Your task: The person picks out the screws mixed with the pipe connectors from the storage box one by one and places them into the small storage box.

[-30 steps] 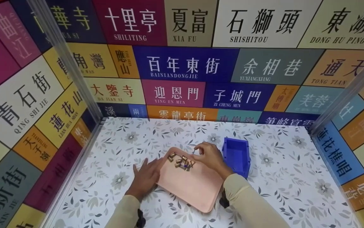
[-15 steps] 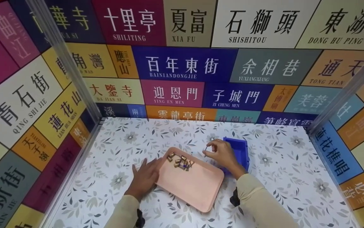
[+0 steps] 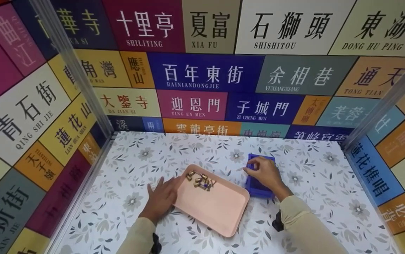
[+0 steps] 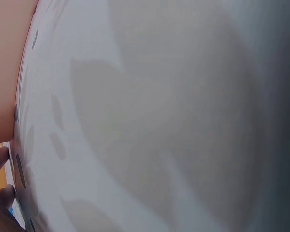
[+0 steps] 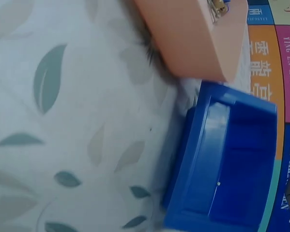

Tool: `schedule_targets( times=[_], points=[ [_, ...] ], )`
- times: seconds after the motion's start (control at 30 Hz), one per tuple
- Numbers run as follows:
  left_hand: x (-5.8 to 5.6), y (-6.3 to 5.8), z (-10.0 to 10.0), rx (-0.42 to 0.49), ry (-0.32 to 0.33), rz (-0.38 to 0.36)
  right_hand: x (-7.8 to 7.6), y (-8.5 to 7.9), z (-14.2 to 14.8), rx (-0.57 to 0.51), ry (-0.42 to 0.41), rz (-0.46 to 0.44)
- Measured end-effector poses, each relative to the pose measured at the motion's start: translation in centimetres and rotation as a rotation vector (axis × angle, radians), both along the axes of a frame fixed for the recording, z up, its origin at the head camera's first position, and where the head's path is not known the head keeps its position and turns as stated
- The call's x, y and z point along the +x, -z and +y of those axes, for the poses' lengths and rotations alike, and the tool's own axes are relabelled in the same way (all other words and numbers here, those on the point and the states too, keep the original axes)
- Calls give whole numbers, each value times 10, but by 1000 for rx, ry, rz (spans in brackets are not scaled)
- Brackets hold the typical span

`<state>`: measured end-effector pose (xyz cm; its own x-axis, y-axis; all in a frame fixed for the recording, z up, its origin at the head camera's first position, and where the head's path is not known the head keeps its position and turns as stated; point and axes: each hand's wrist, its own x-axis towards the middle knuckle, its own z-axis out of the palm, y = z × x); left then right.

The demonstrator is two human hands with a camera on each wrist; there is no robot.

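Observation:
My right hand [image 3: 266, 173] hovers over the blue plastic bin [image 3: 259, 194], thumb and forefinger pinching a thin metal piece [image 3: 244, 169] too small to identify. At the right wrist view's edge, only part of that hand shows; the bin [image 5: 241, 159] fills the lower right, a tiny bright speck inside it. My left hand [image 3: 161, 198] rests with fingers spread against the left side of the pink tray [image 3: 209, 208]. Several small brass-coloured cylinders [image 3: 198, 182] lie in the tray's far left corner, among thin metal pieces and a blue bit. Some fingers [image 4: 0, 159] appear in the left wrist view.
A white tabletop [image 3: 135, 169] with a leaf and flower print lies under everything. Colourful panels with printed Chinese characters [image 3: 202, 72] wall it in at the back and both sides. The bin stands just right of the tray.
My right hand has moved right, from above the tray's far edge to above the blue bin, carrying the thin metal piece. The left hand and the tray stay where they were.

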<state>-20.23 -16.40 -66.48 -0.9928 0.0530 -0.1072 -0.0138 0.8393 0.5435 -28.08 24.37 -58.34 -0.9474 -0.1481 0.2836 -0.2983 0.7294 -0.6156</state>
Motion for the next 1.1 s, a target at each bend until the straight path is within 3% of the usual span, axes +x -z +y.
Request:
schedule_targets(
  times=[0.47,1.1],
  points=[
    [0,0,-1,-13,16,15,0,9,36,33,62,-40],
    [0,0,-3,-10,31,30,2,12,44,69,71,-17]
  ],
)
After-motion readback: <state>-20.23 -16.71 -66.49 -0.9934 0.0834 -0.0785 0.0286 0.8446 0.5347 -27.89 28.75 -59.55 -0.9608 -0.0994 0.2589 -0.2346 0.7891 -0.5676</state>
